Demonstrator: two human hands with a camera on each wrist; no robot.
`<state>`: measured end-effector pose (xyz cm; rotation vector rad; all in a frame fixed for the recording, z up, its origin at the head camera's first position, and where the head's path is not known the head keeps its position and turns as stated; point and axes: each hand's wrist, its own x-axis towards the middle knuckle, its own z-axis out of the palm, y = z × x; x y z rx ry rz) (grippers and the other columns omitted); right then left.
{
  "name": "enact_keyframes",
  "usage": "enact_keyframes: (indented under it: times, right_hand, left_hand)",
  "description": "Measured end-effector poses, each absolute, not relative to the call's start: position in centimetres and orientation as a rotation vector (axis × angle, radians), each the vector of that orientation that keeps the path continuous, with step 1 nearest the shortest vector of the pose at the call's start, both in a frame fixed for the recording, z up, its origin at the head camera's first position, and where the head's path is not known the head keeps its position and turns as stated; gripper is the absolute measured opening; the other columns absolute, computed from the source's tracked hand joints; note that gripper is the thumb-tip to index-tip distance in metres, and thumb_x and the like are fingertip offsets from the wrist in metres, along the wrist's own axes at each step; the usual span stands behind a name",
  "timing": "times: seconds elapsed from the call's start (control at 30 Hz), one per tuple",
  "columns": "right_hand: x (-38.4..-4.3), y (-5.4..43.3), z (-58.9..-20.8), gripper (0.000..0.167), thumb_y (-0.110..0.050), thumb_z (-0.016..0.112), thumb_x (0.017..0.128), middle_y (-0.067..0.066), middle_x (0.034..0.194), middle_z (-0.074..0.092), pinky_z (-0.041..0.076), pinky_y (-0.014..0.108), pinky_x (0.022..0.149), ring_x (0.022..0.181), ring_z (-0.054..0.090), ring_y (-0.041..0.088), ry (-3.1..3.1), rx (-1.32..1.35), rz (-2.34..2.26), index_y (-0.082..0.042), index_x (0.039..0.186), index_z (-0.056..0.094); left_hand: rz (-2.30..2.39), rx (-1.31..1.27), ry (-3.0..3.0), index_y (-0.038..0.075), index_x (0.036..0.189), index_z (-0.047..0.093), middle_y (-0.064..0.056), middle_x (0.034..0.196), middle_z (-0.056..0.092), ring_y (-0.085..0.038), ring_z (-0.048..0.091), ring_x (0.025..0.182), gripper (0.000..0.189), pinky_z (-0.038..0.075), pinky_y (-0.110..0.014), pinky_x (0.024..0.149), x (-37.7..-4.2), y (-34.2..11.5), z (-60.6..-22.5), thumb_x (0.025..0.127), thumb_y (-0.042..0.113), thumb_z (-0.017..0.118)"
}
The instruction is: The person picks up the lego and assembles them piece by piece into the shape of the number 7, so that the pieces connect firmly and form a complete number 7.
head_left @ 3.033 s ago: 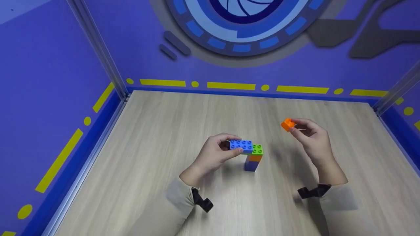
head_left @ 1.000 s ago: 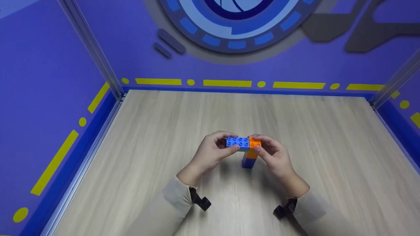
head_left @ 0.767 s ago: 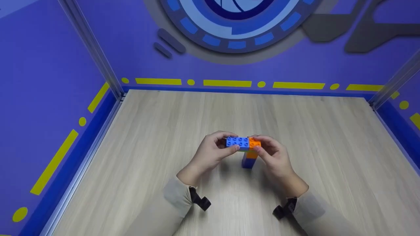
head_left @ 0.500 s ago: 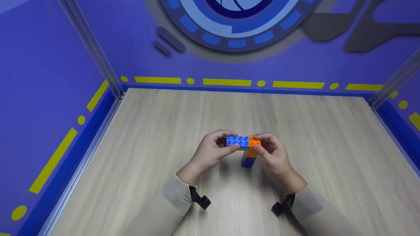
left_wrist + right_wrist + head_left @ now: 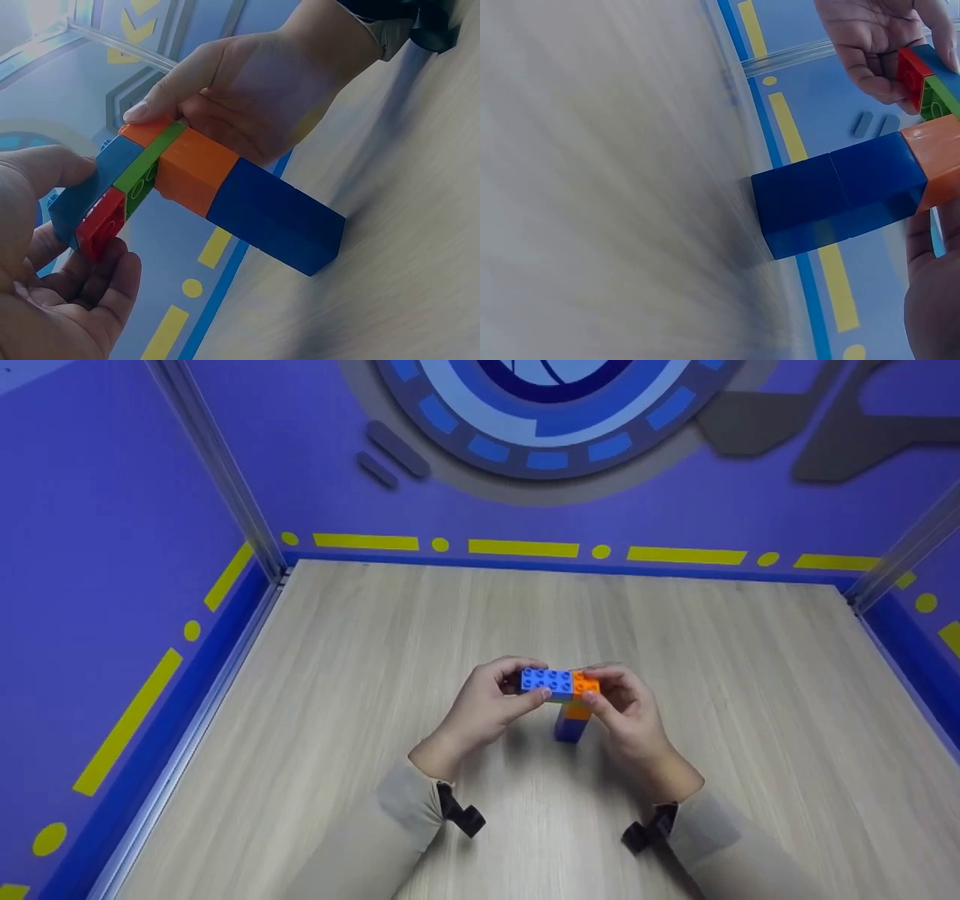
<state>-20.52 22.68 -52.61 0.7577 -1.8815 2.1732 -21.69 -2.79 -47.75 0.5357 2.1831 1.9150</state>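
A toy brick build stands upright on the table: dark blue bricks at the bottom, an orange brick over them, then a green brick jutting leftward. On the green one lie a blue eight-stud brick and, at its right end, a small orange brick. A red brick sits under the overhanging blue one. My left hand grips the blue brick between thumb and fingers. With thumb and fingers, my right hand pinches the small orange brick from the right.
The wood-grain table is bounded by a purple back wall and a left wall, with a metal post at their corner. Black straps with small devices sit on both wrists.
The right hand has come in from the right and set the small orange brick on the green one, beside the blue brick. Over the last second, both hands have stayed nearly still.
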Motion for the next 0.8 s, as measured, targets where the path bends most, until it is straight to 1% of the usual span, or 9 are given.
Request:
enact_keyframes:
  times: [0.1,0.2,0.33,0.43,0.53,0.67,0.8]
  right_hand:
    - [-20.2,22.9,-52.6,0.03,0.009,0.062,0.11,0.003,0.132,0.075,0.064,0.022,0.1,0.109,0.071,0.015,-1.942,0.684,2.164,0.017,0.139,0.058]
    - [-20.0,23.0,-52.7,0.037,0.01,0.063,0.109,-0.001,0.133,0.075,0.063,0.022,0.101,0.111,0.071,0.013,-2.019,0.633,2.111,0.015,0.145,0.058]
    - [-20.2,23.0,-53.0,0.047,0.014,0.06,0.107,-0.003,0.142,0.071,0.061,0.022,0.106,0.121,0.07,0.013,-2.031,0.649,2.067,0.012,0.154,0.057]
    - [-20.4,22.9,-53.2,0.051,0.013,0.06,0.108,-0.002,0.148,0.065,0.059,0.022,0.111,0.13,0.066,0.014,-2.032,0.642,2.036,0.008,0.159,0.056]
    - [-20.6,22.8,-53.1,0.056,0.011,0.063,0.107,-0.001,0.148,0.061,0.056,0.022,0.113,0.134,0.062,0.015,-2.079,0.59,1.966,0.001,0.162,0.057]
    - [-20.8,22.7,-53.0,0.06,0.006,0.068,0.108,-0.004,0.148,0.062,0.054,0.022,0.113,0.134,0.061,0.014,-2.149,0.497,1.909,-0.005,0.166,0.055]
    - [-20.9,22.7,-53.0,0.062,0.003,0.071,0.107,-0.007,0.147,0.066,0.054,0.024,0.113,0.134,0.063,0.014,-2.176,0.416,1.899,-0.004,0.166,0.054]
  left_hand:
    - [1.892,0.56,2.215,0.011,0.141,0.075,-0.012,0.137,0.072,-0.019,0.068,0.11,0.039,0.062,-0.024,0.094,-21.9,-2.8,-47.9,0.105,0.022,0.084]
    - [1.859,0.598,2.278,0.011,0.142,0.074,-0.01,0.137,0.072,-0.018,0.067,0.111,0.042,0.06,-0.025,0.096,-22.2,-2.8,-48.3,0.104,0.025,0.084]
    - [1.878,0.64,2.341,0.012,0.147,0.07,-0.009,0.136,0.071,-0.017,0.064,0.113,0.047,0.057,-0.026,0.099,-22.6,-3.1,-48.8,0.103,0.023,0.083]
    - [1.93,0.655,2.351,0.011,0.148,0.068,-0.011,0.134,0.072,-0.019,0.064,0.112,0.049,0.056,-0.026,0.098,-22.9,-3.1,-49.3,0.102,0.017,0.082]
    - [1.98,0.645,2.361,0.009,0.148,0.067,-0.012,0.134,0.071,-0.021,0.064,0.112,0.05,0.057,-0.027,0.096,-23.2,-3.1,-49.7,0.101,0.013,0.082]
    - [2.037,0.606,2.37,0.006,0.149,0.065,-0.014,0.138,0.071,-0.022,0.067,0.113,0.05,0.058,-0.027,0.095,-23.5,-2.9,-50.1,0.102,0.012,0.081]
    - [2.043,0.561,2.382,0.009,0.149,0.066,-0.011,0.142,0.072,-0.019,0.069,0.114,0.047,0.058,-0.024,0.095,-23.5,-2.9,-50.3,0.105,0.015,0.081]
